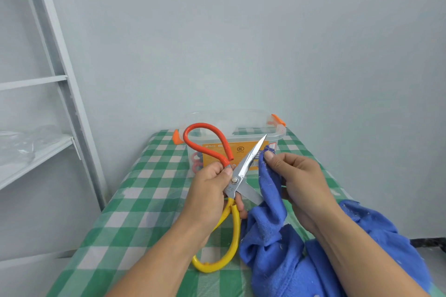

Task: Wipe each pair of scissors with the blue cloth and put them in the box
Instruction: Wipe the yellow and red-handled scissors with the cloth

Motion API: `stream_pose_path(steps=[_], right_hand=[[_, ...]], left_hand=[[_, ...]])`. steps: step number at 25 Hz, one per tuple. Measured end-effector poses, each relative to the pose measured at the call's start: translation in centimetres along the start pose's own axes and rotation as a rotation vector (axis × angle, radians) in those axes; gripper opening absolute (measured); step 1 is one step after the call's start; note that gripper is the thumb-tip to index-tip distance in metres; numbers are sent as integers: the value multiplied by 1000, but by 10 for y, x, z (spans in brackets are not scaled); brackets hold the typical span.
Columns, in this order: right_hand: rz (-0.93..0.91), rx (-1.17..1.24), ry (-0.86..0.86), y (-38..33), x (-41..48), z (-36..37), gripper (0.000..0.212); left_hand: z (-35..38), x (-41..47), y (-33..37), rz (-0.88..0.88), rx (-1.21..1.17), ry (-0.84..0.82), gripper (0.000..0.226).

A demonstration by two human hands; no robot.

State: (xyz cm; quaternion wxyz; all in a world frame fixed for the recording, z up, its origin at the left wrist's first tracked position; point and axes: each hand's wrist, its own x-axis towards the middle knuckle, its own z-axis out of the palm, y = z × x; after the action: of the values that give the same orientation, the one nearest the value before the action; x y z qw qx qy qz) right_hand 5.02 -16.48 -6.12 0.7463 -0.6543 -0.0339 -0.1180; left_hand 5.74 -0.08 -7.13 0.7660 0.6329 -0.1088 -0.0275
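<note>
Head view: at centre frame, left hand grips open orange-and-yellow-handled steel scissors near the pivot, right hand pinches blue terry cloth beside one blade; wiping pivot-to-tip, cloth shielding fingers, seems safest.

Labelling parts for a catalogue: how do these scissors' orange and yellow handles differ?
The orange handle points up toward the clear box; the yellow handle hangs down over the checked tablecloth. The orange handle shows almost whole; the left hand hides part of the yellow handle. Both are large looped handles of one pair of scissors.
</note>
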Motion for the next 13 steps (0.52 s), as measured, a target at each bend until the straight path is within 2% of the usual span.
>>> stream_pose_path(steps=[6, 8, 13], right_hand=[[-13, -149, -106, 7, -5, 9, 35], [-8, -202, -73, 8, -4, 13, 34], [-202, -659, 4, 10, -3, 8, 42]], left_hand=[[-3, 0, 0, 14, 32, 0, 28], [-2, 0, 0, 38, 62, -5, 28], [-1, 2, -2, 28, 106, -3, 27]])
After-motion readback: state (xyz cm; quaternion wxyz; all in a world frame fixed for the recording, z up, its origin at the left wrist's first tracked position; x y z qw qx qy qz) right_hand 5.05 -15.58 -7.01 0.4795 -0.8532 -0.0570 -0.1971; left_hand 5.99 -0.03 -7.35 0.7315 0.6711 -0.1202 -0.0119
